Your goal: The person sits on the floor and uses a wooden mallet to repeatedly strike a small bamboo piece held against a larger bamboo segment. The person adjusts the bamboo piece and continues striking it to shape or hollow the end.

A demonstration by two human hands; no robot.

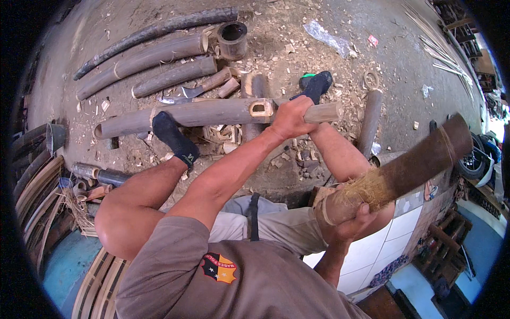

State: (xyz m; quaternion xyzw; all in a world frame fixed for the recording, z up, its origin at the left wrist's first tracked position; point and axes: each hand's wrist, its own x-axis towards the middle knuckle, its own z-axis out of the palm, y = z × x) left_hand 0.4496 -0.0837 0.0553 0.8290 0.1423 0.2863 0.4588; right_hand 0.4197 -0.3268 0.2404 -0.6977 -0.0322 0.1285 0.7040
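My left hand (pixel 291 118) is closed round a pale wooden piece (pixel 325 112), whose thick end sticks out past my fist. My fingers hide whether it joins the long bamboo pole (pixel 207 112) beside it. A rectangular hole (pixel 260 109) is cut in that pole, close to my left hand. At the lower right, my right hand (pixel 353 223) grips a thick, dark bamboo section (pixel 419 159) by its near end. The section slants up to the right above my thigh, its middle frayed into yellowish fibres. My left foot (pixel 172 137), in a dark sock, presses against the pole.
Past the pole lie several bamboo lengths (pixel 143 61), a short hollow bamboo section (pixel 232 41) and a blade with a handle (pixel 204 85). Another bamboo piece (pixel 370 119) lies right of my foot. Wood chips and clear plastic (pixel 326 37) litter the floor. Split strips (pixel 40 186) are stacked left.
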